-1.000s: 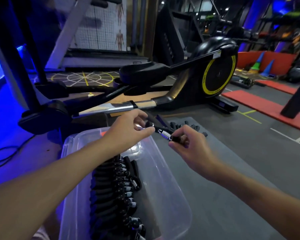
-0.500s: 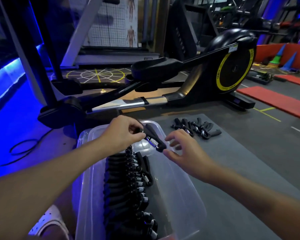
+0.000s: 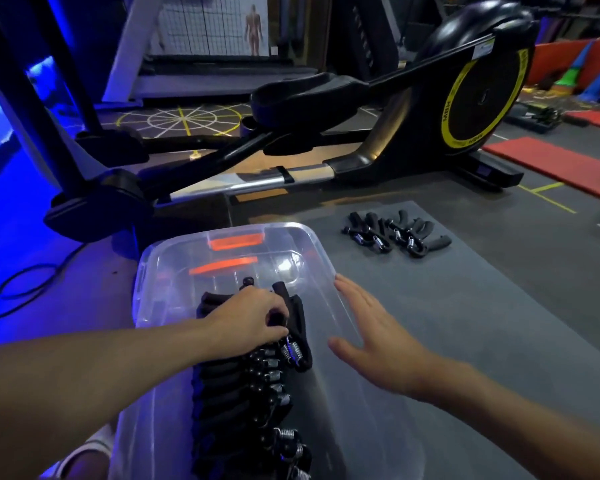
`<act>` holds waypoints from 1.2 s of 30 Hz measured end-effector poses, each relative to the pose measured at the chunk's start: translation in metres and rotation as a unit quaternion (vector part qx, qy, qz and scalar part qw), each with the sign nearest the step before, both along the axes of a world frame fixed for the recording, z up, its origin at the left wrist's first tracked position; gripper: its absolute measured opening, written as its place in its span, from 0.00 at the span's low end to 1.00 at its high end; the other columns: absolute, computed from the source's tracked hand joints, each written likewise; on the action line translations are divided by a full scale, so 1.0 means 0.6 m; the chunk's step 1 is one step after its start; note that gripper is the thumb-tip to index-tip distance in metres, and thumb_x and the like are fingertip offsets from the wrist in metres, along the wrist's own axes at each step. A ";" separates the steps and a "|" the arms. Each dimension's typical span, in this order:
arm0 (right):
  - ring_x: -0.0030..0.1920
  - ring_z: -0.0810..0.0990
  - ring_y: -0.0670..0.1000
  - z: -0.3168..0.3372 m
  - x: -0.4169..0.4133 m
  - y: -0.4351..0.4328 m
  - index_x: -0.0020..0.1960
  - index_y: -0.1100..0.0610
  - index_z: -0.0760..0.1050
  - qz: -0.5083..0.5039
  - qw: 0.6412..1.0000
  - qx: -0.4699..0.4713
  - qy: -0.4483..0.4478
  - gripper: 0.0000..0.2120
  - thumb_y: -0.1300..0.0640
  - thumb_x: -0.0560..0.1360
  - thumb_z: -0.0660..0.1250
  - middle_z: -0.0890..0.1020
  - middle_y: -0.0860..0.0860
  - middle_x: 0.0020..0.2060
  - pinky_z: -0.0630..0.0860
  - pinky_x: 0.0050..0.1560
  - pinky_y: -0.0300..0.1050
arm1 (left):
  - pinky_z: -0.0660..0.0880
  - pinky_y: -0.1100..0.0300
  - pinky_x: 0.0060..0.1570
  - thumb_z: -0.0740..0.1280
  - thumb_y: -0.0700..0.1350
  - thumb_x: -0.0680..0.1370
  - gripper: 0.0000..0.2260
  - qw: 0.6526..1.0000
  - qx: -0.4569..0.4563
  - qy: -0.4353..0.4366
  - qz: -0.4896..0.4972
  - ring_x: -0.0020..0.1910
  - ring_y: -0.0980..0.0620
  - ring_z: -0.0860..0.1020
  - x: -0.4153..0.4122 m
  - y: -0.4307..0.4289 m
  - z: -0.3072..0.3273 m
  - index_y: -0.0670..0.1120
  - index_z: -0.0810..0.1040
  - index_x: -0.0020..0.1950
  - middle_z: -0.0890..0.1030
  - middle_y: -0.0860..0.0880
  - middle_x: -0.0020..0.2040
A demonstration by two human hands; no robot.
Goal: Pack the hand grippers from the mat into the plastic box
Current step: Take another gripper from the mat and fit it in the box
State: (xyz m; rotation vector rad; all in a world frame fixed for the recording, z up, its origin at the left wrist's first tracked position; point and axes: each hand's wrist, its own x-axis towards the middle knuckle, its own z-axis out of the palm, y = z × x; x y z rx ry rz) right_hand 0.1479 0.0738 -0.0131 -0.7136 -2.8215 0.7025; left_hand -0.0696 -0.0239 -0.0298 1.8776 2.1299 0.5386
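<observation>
Lowered into the plastic box (image 3: 321, 251), my left hand (image 3: 253, 323) pinches a hand gripper (image 3: 297, 327), seating it tight against the row (image 3: 243, 386).
Empty, flat right hand (image 3: 371, 337) at three o'clock; remaining grippers (image 3: 395, 233) on mat (image 3: 499, 306), one o'clock.

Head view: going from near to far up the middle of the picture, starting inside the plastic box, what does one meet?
Row of packed hand grippers → left hand gripping one at the row's far end → orange latch on the far wall of the plastic box → elliptical trainer → anatomy poster.
</observation>
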 end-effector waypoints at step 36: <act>0.72 0.45 0.30 -0.005 -0.003 -0.004 0.79 0.51 0.46 0.011 0.998 -0.060 0.010 0.36 0.55 0.77 0.62 0.41 0.35 0.76 0.43 0.61 0.17 | 0.73 0.57 0.51 0.72 0.55 0.72 0.10 0.999 0.012 0.041 0.016 0.46 0.52 0.78 -0.034 0.024 -0.120 0.49 0.81 0.46 0.82 0.55 0.43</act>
